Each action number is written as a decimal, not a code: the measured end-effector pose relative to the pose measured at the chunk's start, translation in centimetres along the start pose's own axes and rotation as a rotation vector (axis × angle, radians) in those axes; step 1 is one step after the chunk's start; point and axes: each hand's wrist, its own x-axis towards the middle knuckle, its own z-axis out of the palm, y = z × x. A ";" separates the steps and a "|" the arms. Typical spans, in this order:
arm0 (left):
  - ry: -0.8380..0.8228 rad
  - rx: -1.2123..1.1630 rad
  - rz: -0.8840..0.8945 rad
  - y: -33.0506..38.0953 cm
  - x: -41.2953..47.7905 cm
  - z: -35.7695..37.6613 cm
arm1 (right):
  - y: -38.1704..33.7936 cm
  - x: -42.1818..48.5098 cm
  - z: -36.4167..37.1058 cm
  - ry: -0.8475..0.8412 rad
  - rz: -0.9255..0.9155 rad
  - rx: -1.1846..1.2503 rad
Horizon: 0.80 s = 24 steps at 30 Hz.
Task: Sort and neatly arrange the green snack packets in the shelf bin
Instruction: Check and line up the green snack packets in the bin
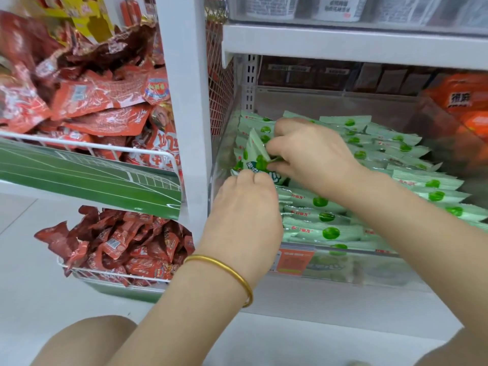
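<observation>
1. Nearest me is the person's bare knee point(87, 339), low in view and well apart from the work.
2. Biggest of what matters is the clear shelf bin point(383, 270). It holds the green snack packets point(324, 232) in overlapping rows. Each lies flat with its long axis running left to right across the bin, and the rows step from the front wall to the back.
3. Right hand point(311, 154) reaches over those rows to the bin's left end, its fingers point(274, 147) pinching the upturned packet point(253, 151). Left hand point(245, 202) sits just below, fingers curled under at the packet's lower end; whether they grip it I cannot tell.
4. That packet breaks the pattern. It stands tilted near the left wall, its long axis rising from the front towards the back, upper end pointing up and away, printed face towards me.
5. My worries, as judgement:
   - The film looks slick, so a light pinch could let the packet drop into the gap by the wall.
   - Laying it down crosswise would leave it at odds with its neighbours.
   - The right forearm point(396, 207), hanging over the tidy rows, could ruffle them when it pulls back.
6. Smallest, the gold bangle point(224, 265) on the left wrist might snag the bin's front rim.
</observation>
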 end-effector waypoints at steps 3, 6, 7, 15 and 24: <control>0.012 0.009 0.018 0.0 -0.1 0.1 | 1.0 -0.2 -1.0 -0.036 0.037 0.014; 0.029 0.017 0.041 0.0 0.0 0.2 | 0.8 0.2 -0.6 -0.043 0.088 0.114; 0.031 0.018 0.050 0.0 0.0 0.2 | 0.5 0.4 -0.1 -0.053 0.095 0.163; -0.033 0.108 0.091 -0.2 0.5 0.4 | 1.1 0.3 1.0 -0.073 0.173 0.325; -0.080 0.200 0.091 -0.1 0.4 0.5 | 1.2 -1.4 1.0 0.053 0.190 0.494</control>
